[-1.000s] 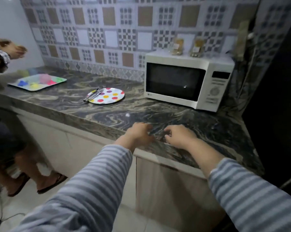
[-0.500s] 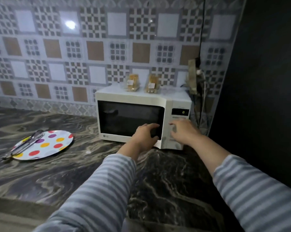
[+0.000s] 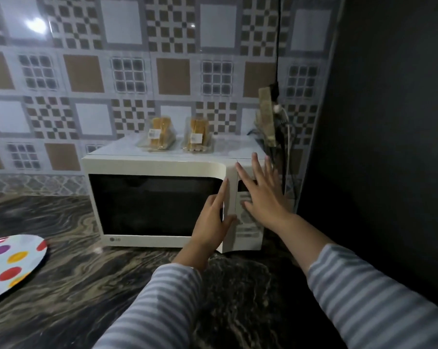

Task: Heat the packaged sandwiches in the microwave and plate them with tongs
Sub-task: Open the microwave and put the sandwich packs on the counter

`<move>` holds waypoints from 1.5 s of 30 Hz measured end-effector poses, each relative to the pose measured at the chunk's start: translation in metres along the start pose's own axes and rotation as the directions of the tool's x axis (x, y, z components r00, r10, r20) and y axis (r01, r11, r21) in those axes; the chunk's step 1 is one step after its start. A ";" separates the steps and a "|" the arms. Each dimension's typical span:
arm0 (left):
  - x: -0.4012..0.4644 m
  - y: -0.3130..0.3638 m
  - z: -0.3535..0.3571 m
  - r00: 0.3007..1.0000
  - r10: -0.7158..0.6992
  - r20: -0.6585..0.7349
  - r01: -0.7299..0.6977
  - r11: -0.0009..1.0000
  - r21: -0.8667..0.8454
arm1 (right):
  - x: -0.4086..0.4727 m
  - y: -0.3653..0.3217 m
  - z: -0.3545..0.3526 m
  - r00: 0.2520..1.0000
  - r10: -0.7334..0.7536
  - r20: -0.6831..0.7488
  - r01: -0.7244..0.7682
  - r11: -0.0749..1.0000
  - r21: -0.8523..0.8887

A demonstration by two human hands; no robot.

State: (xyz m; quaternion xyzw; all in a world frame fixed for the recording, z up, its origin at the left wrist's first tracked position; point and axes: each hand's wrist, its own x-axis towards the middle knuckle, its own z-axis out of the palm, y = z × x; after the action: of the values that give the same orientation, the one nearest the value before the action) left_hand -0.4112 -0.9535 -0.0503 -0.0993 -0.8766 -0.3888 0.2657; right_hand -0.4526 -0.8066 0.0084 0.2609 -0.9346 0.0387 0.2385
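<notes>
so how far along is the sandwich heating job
Nothing is done yet: both packaged sandwiches sit on top of the microwave. In hand: left hand at the door's edge, right hand over the control panel. Heating and plating on the spotted plate remain.

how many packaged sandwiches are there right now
2. Both stand on top of the microwave, side by side near the wall: the left sandwich pack and the right sandwich pack. The dark microwave window shows none inside, though something could be hidden there.
</notes>
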 end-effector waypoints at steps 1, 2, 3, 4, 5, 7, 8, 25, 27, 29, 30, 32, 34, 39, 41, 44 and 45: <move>0.004 -0.004 0.002 1.000 0.009 -0.006 -0.009 1.000 -0.010 | 0.003 0.002 0.005 1.000 -0.012 -0.010 0.012 1.000 -0.023; 0.007 -0.008 0.005 1.000 0.021 -0.007 -0.022 1.000 -0.013 | 0.005 0.004 0.010 0.999 -0.026 -0.021 0.024 0.998 -0.052; 0.009 -0.012 0.008 0.999 0.034 -0.001 -0.034 0.999 -0.013 | 0.007 0.005 0.015 0.998 -0.040 -0.042 0.036 0.996 -0.079; 0.011 -0.016 0.010 0.999 0.044 0.010 -0.044 0.999 -0.020 | 0.009 0.007 0.020 0.996 -0.050 -0.070 0.043 0.994 -0.102; 0.012 -0.019 0.012 0.998 0.052 0.020 -0.052 0.998 -0.030 | 0.010 0.007 0.024 0.994 -0.051 -0.097 0.039 0.991 -0.125; 0.014 -0.025 0.016 0.997 0.069 0.020 -0.069 0.997 -0.024 | 0.012 0.007 0.032 0.990 -0.029 -0.136 0.005 0.984 -0.175; 0.015 -0.027 0.018 0.997 0.076 0.011 -0.076 0.997 -0.008 | 0.013 0.006 0.035 0.989 -0.018 -0.146 -0.012 0.979 -0.202; 0.011 -0.011 0.021 0.995 0.014 -0.096 -0.006 0.996 0.087 | 0.013 0.007 0.039 0.989 -0.007 -0.146 -0.028 0.972 -0.232; 0.008 -0.010 0.021 0.995 -0.008 -0.097 0.017 0.995 0.095 | 0.014 0.006 0.037 0.992 0.002 -0.126 -0.032 0.972 -0.234; 0.000 -0.011 0.021 0.995 0.008 -0.101 0.003 0.994 0.108 | 0.013 0.005 0.036 0.993 0.014 -0.117 -0.040 0.973 -0.227; -0.005 -0.012 0.020 0.995 0.022 -0.098 -0.011 0.994 0.110 | 0.013 0.005 0.035 0.993 0.013 -0.114 -0.038 0.976 -0.216; -0.013 -0.010 0.016 0.997 0.033 -0.076 -0.024 0.993 0.114 | 0.010 0.003 0.031 0.995 0.010 -0.095 -0.028 0.983 -0.181; -0.016 -0.008 0.010 0.999 0.023 -0.040 -0.020 0.996 0.090 | 0.008 0.000 0.025 0.998 0.018 -0.053 -0.026 0.986 -0.166; -0.020 -0.009 -0.013 0.997 0.065 0.039 -0.069 0.989 0.133 | -0.001 0.001 0.006 1.000 -0.004 0.019 0.005 0.998 -0.066; -0.019 -0.005 -0.032 0.990 0.101 -0.098 -0.069 0.957 0.282 | -0.005 0.001 -0.003 0.999 -0.019 0.026 0.019 1.000 0.011; -0.002 0.005 -0.060 0.932 0.191 -0.309 -0.016 0.872 0.488 | -0.003 -0.001 -0.018 1.000 -0.018 0.002 0.017 0.998 0.068; 0.006 0.009 -0.067 0.927 0.197 -0.320 0.009 0.839 0.544 | 0.000 -0.003 -0.021 1.000 -0.016 -0.005 0.016 0.998 0.063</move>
State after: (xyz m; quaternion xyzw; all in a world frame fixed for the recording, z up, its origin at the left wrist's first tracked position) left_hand -0.3871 -0.9969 -0.0038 0.0088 -0.8794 -0.1261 0.4590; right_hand -0.4420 -0.8047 0.0270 0.2756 -0.9303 0.0669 0.2327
